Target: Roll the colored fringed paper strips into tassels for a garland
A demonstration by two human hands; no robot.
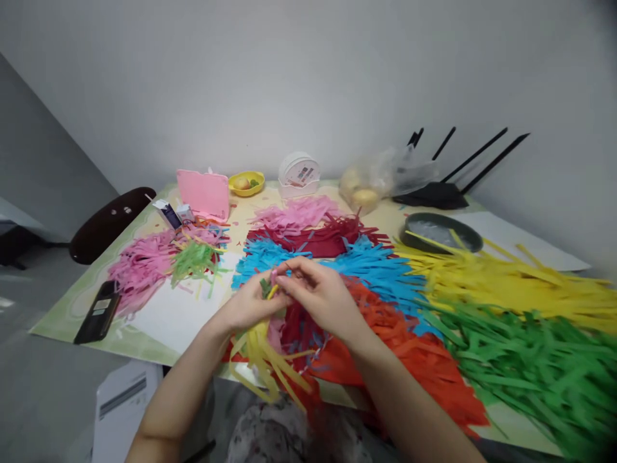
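My left hand (251, 301) is closed round the gathered top of a multicoloured paper tassel (263, 354). Yellow, pink and red strips of it hang down below the hands, over the table's front edge. Fingers of my right hand (315, 292) pinch the same top end, where small pink, green and yellow bits show. Beneath and behind the hands lie blue fringed paper (263, 256), dark red fringed paper (308, 243) and orange-red fringed paper (405, 354). Pink fringed paper (301, 213) lies farther back.
Green fringed paper (535, 366) and yellow fringed paper (501, 283) spread at right, near a dark oval tray (414, 241). At left are a pink pile (144, 260), a phone (99, 312) and a pink tablet case (205, 193). A black router (434, 195) stands by the wall.
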